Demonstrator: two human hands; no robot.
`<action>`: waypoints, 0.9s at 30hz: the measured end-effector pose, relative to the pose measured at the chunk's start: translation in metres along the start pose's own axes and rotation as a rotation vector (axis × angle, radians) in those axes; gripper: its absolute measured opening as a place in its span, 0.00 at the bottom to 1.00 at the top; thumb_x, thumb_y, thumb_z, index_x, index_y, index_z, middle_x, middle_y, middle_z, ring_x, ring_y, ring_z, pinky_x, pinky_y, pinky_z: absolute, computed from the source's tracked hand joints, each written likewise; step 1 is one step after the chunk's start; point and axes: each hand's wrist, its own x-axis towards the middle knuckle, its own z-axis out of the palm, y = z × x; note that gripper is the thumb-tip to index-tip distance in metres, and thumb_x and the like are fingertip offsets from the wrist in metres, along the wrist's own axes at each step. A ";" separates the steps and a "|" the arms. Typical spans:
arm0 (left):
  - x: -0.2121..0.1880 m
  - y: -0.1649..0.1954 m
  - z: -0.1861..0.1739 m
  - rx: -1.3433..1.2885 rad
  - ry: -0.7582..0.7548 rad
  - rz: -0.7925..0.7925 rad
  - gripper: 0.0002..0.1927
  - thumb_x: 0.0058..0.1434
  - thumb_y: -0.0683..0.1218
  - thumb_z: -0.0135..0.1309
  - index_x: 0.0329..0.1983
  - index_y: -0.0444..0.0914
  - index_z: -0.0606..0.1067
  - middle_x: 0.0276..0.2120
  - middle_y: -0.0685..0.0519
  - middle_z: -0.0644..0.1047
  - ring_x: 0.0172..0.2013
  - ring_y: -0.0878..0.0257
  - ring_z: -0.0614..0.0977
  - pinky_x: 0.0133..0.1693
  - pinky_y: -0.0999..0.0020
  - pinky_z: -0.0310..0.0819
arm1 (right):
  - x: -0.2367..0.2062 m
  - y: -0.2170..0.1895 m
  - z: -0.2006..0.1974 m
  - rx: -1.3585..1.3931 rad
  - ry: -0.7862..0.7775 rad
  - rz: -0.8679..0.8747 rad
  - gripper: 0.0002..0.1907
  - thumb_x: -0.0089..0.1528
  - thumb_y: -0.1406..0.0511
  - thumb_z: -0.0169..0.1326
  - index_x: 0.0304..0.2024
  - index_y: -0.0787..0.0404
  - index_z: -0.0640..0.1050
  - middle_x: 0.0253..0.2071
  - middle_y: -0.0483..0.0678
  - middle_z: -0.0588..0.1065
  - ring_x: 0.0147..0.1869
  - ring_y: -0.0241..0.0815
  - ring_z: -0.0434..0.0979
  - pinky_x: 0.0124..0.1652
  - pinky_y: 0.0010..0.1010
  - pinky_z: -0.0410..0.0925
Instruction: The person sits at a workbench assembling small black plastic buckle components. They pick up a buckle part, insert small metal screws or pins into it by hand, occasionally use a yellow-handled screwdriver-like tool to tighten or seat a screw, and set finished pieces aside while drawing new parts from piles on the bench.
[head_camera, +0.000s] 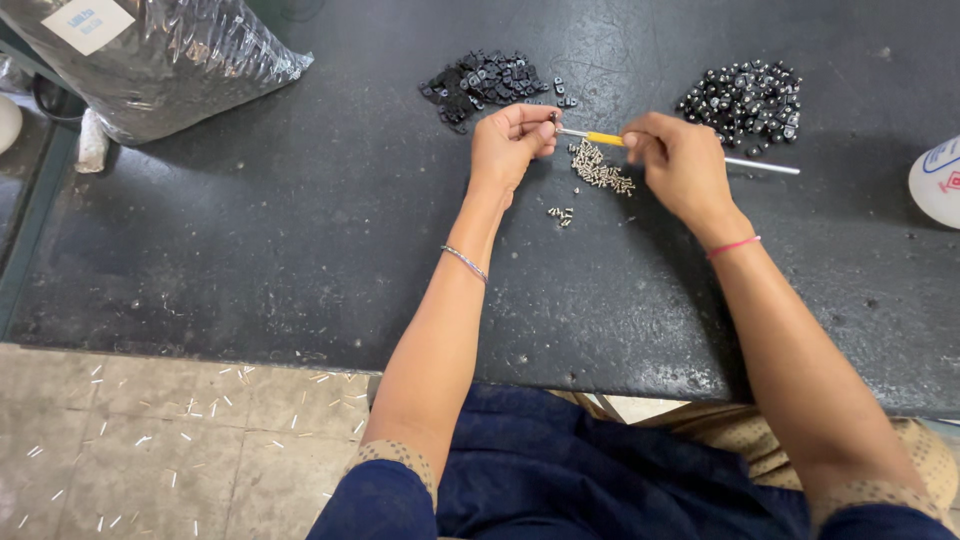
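Looking down past blue sleeves: both forearms reach over the dark table (250, 260). Few loose screws (561, 214) nearest, bigger screw pile (600, 170) just beyond, between the hands. Right hand (682, 160) closed around a yellow-handled screwdriver (604, 138), long axis lying left-right, tip pointing at the left hand (508, 145). Left fingers pinched on a small black part (553, 118), touching the tip. Farther: black parts pile (482, 82), assembled pile (745, 100), plastic bag (160, 55).

Screw pile (601, 167) on table (300, 220) between 2 part heaps (485, 80).
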 end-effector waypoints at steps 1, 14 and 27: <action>0.000 0.000 0.000 -0.001 0.002 -0.001 0.11 0.63 0.35 0.59 0.48 0.31 0.81 0.36 0.51 0.83 0.34 0.68 0.82 0.38 0.74 0.81 | 0.000 -0.002 -0.001 0.016 -0.011 0.022 0.04 0.68 0.73 0.58 0.45 0.62 0.80 0.34 0.50 0.80 0.36 0.41 0.80 0.38 0.31 0.70; 0.000 0.000 0.001 -0.016 0.002 0.034 0.10 0.64 0.36 0.58 0.48 0.31 0.81 0.37 0.51 0.83 0.34 0.68 0.82 0.39 0.73 0.81 | -0.003 0.003 0.003 -0.175 -0.030 0.029 0.04 0.71 0.69 0.57 0.45 0.58 0.82 0.35 0.53 0.80 0.38 0.50 0.80 0.39 0.41 0.70; 0.001 -0.001 0.008 0.042 0.041 0.049 0.09 0.64 0.36 0.58 0.47 0.32 0.81 0.36 0.52 0.84 0.34 0.69 0.83 0.38 0.74 0.81 | 0.000 0.003 -0.002 -0.070 -0.024 0.005 0.09 0.67 0.75 0.52 0.46 0.60 0.81 0.35 0.50 0.78 0.38 0.44 0.78 0.39 0.36 0.69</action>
